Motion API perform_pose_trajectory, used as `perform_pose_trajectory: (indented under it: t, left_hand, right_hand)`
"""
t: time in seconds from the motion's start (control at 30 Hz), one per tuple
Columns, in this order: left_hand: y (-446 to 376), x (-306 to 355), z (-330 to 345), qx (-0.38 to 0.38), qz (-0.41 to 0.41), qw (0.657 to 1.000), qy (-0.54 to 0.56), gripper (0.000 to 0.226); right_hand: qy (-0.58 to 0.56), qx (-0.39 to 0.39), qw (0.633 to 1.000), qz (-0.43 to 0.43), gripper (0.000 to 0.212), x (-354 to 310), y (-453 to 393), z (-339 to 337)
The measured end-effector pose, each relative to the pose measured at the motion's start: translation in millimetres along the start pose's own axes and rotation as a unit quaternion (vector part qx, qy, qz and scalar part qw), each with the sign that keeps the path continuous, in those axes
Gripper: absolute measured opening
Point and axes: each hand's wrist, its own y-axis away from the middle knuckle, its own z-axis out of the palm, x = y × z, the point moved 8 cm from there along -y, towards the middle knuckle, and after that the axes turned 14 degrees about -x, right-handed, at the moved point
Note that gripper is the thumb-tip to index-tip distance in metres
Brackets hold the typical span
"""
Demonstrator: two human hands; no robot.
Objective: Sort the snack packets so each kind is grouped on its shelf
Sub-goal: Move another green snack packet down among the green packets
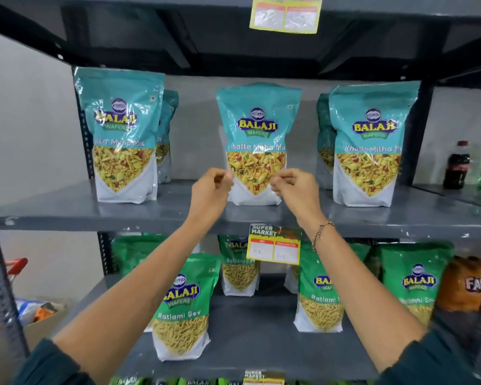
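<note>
Left hand [210, 191]: pinched on the middle teal packet [257, 140] at its lower left edge.
Right hand [296, 190]: pinched on its lower right edge, so it is squared upright.
Upper shelf [67, 211]: teal packets grouped.
Lower shelf [250, 343]: green packets [184, 307] kept together.

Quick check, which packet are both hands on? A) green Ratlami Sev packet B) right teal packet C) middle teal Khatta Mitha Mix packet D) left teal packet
C: the left hand and right hand pinch the lower edges of the middle teal packet, which stands upright on the upper shelf.
</note>
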Motion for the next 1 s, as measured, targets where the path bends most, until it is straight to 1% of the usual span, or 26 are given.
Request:
perform_pose_trajectory:
  t: [0.07,0.13,0.23,0.3,0.43,0.5,0.6,0.67,0.73,0.77,0.8,0.83,0.87,0.9,0.93,1.0]
  left_hand:
    - [24.5,2.1,0.4,-0.022,0.017,0.998,0.053,0.022]
    - [51.3,-4.7,0.3,-0.035,0.024,0.996,0.079,0.018]
    - [93.6,-32.1,-3.9,-0.027,-0.001,0.994,0.103,0.012]
    - [119.0,-59.3,-7.8,-0.023,-0.03,0.995,0.09,0.011]
    - [158.3,-125.3,-10.3,-0.03,-0.118,0.992,0.035,0.014]
    - [174.2,-159.7,-12.0,-0.028,-0.169,0.985,-0.009,0.023]
    - [199.2,-212.2,-23.8,0.004,-0.249,0.968,-0.039,0.032]
    - [212.0,-245.7,-30.7,0.022,-0.278,0.958,-0.064,0.036]
    - [221.4,-281.7,-37.5,0.031,-0.334,0.94,-0.071,0.03]
    - [225.0,-298.5,-38.9,0.028,-0.369,0.927,-0.062,0.026]
    - [227.9,-312.6,-37.3,0.0,-0.4,0.914,-0.063,0.03]
    - [228.1,-322.4,-32.0,-0.049,-0.415,0.906,-0.073,0.047]
    - [227.6,-327.3,-25.5,-0.102,-0.413,0.901,-0.084,0.063]
    - [226.4,-333.1,-19.3,-0.142,-0.402,0.901,-0.08,0.072]
    - [225.8,-334.0,-13.5,-0.17,-0.395,0.901,-0.061,0.078]
    - [224.4,-340.3,-5.8,-0.191,-0.393,0.899,-0.006,0.088]
  right_hand:
    - [-0.072,-0.025,0.997,0.002,0.011,-4.8,25.4,20.4]
    - [-0.121,-0.043,0.992,-0.003,0.009,-8.4,54.6,41.3]
    - [-0.178,-0.052,0.983,-0.006,0.006,6.2,98.3,71.8]
    - [-0.191,-0.056,0.98,0.011,0.007,29.5,124.9,92.8]
    - [-0.153,-0.106,0.979,0.081,0.01,92.9,166.5,138.7]
    - [-0.126,-0.135,0.975,0.124,0.01,131.3,178.9,158.4]
    - [-0.098,-0.183,0.956,0.206,0.009,190.8,191.9,184.1]
    - [-0.071,-0.207,0.943,0.249,0.012,221.7,199.2,197.3]
    - [-0.047,-0.215,0.938,0.267,0.019,244.5,202.1,209.8]
    - [-0.037,-0.227,0.934,0.272,0.027,252.6,201.6,217.5]
    - [-0.028,-0.244,0.93,0.275,0.037,259.0,200.2,225.7]
    - [-0.021,-0.263,0.925,0.275,0.048,263.2,197.8,233.7]
    - [-0.015,-0.284,0.92,0.27,0.058,265.6,194.8,241.8]
    - [-0.011,-0.302,0.916,0.265,0.066,266.8,191.7,249.3]
    - [-0.006,-0.312,0.913,0.263,0.071,268.8,188.3,255.5]
    - [0.005,-0.31,0.916,0.256,0.072,271.4,180.3,262.8]
